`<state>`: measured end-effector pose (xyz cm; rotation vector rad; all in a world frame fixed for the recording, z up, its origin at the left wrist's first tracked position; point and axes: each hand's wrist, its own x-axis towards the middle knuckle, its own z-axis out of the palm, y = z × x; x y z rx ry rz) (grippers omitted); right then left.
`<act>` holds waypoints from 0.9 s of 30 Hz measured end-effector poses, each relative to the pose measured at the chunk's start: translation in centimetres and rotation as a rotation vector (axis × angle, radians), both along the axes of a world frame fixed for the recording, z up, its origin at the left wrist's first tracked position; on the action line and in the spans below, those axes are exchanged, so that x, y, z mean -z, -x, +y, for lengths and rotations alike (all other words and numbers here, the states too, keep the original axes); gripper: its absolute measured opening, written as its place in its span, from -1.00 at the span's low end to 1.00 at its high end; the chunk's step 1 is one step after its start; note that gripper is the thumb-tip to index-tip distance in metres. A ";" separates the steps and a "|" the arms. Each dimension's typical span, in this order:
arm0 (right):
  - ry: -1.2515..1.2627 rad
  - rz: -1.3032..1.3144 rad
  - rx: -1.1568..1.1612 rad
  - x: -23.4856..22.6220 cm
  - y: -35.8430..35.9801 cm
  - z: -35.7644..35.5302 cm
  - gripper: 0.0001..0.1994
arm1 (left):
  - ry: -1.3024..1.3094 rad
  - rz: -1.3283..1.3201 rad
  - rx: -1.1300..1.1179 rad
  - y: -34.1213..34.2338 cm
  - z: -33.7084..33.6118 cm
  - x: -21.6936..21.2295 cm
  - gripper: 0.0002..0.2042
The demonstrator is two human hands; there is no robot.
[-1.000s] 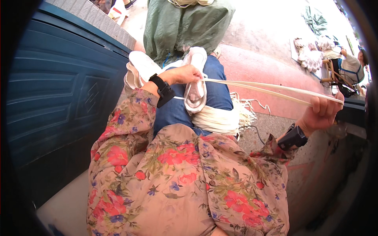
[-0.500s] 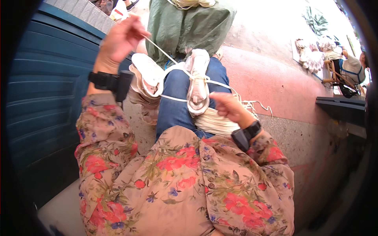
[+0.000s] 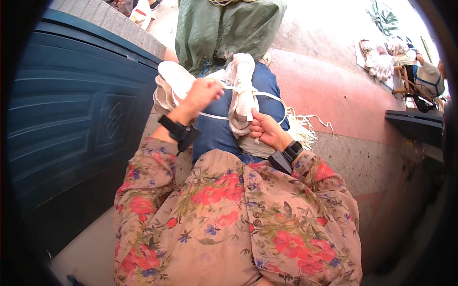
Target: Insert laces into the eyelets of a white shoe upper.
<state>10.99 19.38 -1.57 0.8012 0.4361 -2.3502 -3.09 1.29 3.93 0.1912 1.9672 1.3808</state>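
Observation:
A bundle of white, soft pieces that look like shoe uppers [image 3: 244,93] lies across my jeans-clad thighs, with a white cord [image 3: 269,95] around its middle. Left of the bundle, my left hand [image 3: 205,97] is closed in a pinch on the cord close to the wrapped part. My right hand [image 3: 267,129] is at the near right side, thumb and fingers closed on the bundle's near end. A second stack of white uppers [image 3: 174,78] rests beside my left leg, partly hidden by my left hand and forearm.
Loose white cords [image 3: 303,131] spill off at my right leg. A green sack [image 3: 226,35] stands beyond my knees. A dark blue panelled door [image 3: 71,109] closes off the left. Farther right are stacked white pieces [image 3: 380,64] and a wooden chair [image 3: 405,78].
My left hand has come down and right from high on the left, toward the bundle. My right hand has moved slightly left and taken hold of the bundle's near end.

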 end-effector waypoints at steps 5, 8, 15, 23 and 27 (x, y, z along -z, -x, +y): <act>-0.036 0.012 -0.002 -0.3 -0.1 -0.5 -0.77 | 0.112 0.477 0.195 -2.6 2.6 3.5 -0.81; -0.015 0.034 -0.009 0.1 -0.1 -0.1 -0.78 | 0.278 0.514 0.240 -3.1 3.6 2.3 -0.81; -0.018 0.053 -0.030 -0.1 -0.2 0.0 -0.77 | 0.375 0.542 0.174 -3.2 3.9 2.2 -0.79; -0.008 0.061 -0.043 0.1 -0.3 0.0 -0.76 | 0.357 0.434 0.101 -2.8 4.3 3.1 -0.73; -0.027 0.059 -0.046 0.0 -0.3 0.1 -0.76 | 0.277 0.332 0.050 -2.9 4.3 3.2 -0.74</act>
